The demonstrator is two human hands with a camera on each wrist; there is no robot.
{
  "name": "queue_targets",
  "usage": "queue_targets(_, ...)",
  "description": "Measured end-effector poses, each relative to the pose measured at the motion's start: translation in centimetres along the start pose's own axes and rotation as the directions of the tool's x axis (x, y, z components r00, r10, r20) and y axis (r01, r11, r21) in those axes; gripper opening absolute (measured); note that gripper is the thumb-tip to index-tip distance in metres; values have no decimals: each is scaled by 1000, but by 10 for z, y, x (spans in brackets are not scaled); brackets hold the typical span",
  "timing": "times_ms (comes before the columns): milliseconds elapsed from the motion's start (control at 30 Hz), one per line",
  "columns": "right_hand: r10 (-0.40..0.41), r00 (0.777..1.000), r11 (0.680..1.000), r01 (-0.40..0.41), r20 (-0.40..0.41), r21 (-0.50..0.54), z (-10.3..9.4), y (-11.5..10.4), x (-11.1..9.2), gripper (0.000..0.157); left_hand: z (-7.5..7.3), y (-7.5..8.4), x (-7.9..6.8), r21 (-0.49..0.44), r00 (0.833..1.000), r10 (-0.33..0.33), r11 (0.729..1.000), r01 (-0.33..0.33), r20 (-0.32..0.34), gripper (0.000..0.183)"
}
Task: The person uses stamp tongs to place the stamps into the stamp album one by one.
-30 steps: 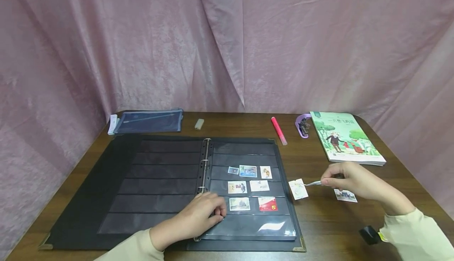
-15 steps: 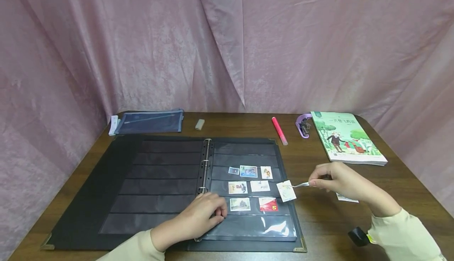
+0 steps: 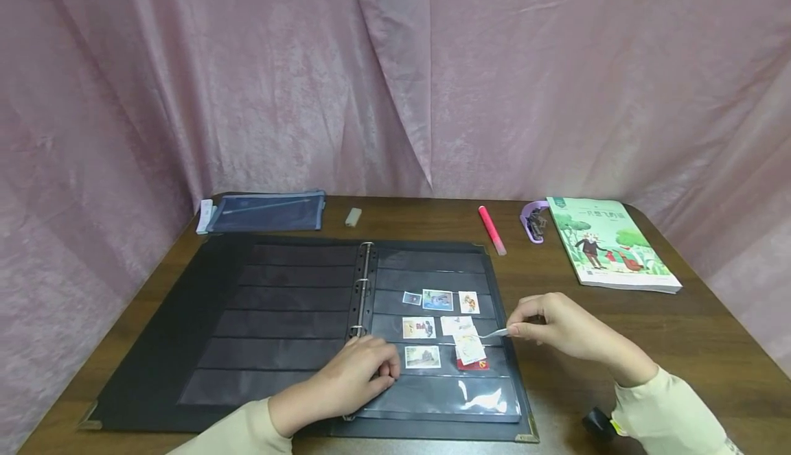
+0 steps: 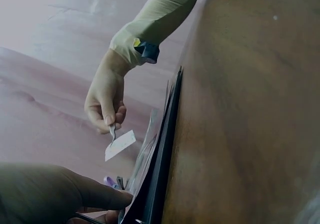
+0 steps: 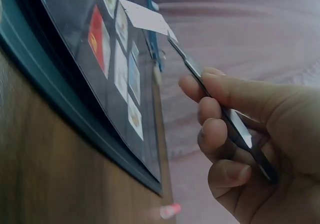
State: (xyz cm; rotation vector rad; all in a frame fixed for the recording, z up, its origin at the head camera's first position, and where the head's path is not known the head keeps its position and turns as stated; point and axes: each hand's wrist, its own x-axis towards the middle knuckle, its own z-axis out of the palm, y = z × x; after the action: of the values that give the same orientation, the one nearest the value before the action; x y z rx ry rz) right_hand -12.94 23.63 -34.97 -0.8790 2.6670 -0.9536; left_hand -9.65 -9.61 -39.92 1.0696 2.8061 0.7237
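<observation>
My right hand [image 3: 559,324] pinches tweezers [image 5: 235,124], whose tips grip the edge of a pale stamp [image 3: 469,346]. Both wrist views show this stamp held clear of the page; from the head it covers parts of a red stamp [image 3: 472,366] and a whitish stamp [image 3: 453,324]. Beneath lies an open black stamp album [image 3: 432,400], its right page bearing several stamps in clear strips. My left hand [image 3: 355,372] rests on the album beside the metal rings [image 3: 362,283], fingers loosely curled; its fingertips are partly hidden.
Behind the album lie a blue mesh pouch [image 3: 268,213], a small grey eraser-like block [image 3: 353,217], a pink pen [image 3: 492,230] and a purple-framed object [image 3: 534,222]. A green-covered book [image 3: 612,242] sits at the back right. A pink curtain [image 3: 395,77] hangs behind the table.
My right hand has carried the stamp in the tweezers leftward from beside the album to over the right page. My left hand has stayed in place. The stamp on the table is hidden now.
</observation>
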Motion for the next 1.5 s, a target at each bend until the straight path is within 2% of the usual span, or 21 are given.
queue_targets(300,25,999,1000,-24,-45,6,25,-13,13,15,0,0,0,-12,1000,-7,1000,7,1,17)
queue_targets(600,16,990,999,-20,-140,-27,49,-25,14,12,0,0,1,-28,1000,-13,1000,13,4,17)
queue_targets(833,43,981,999,-48,-189,-24,65,-29,12,11,1,0,1,-27,1000,-19,999,19,7,17)
queue_targets(967,53,973,998,-61,-226,-27,72,-31,11,8,1,0,1,-34,1000,-20,999,20,5,17)
queue_targets(1267,18,961,996,-40,-276,-74,83,-35,9,9,1,-1,1,-35,1000,-12,999,11,-8,16)
queue_targets(1500,23,967,996,-44,-253,-81,82,-39,7,8,0,-1,1,-33,1000,-14,999,14,-2,16)
